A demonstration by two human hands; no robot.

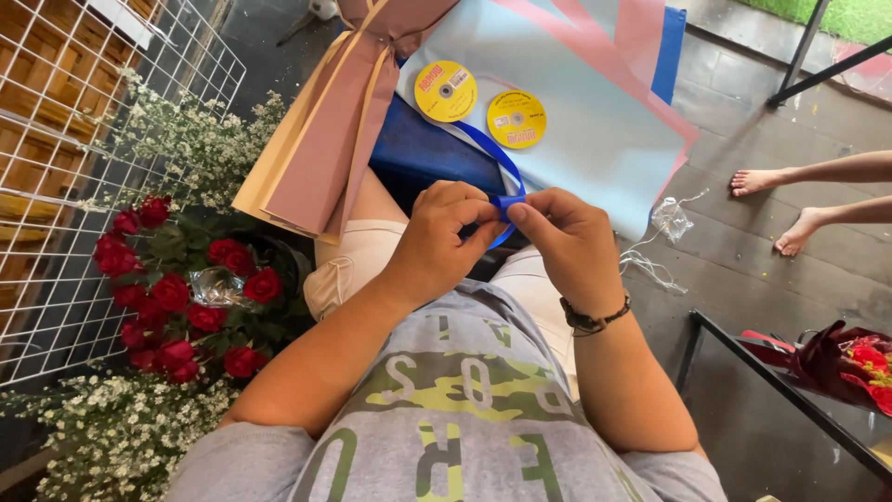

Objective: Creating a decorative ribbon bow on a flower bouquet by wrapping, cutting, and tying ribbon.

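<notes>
Both hands meet over the lap, centre of view. Left hand (444, 237) curled closed, thumb and fingertips pinching a blue ribbon (505, 206); right hand (567, 244) likewise closed, pinching the same ribbon from the other side, so the fold of ribbon sits between the two thumbs. A dark beaded bracelet (595, 319) circles the right wrist. The ribbon runs up and away to the far side, toward two flat round spools with yellow labels: left spool (445, 91) and right spool (516, 119), side by side, just apart, lying on pale blue wrapping sheets (604, 121) edged with pink. Left of the spools, a bundle of tan and dusty-pink paper (321, 139) leans over a dark blue surface (423, 153). Near left: red roses (177, 293) in a bunch, small white flowers (116, 432) below, white wire grid (56, 186) behind. Far right: another person's bare feet (776, 200) on the dark floor. Near right: a wrapped red bouquet (850, 363) on a black frame.
</notes>
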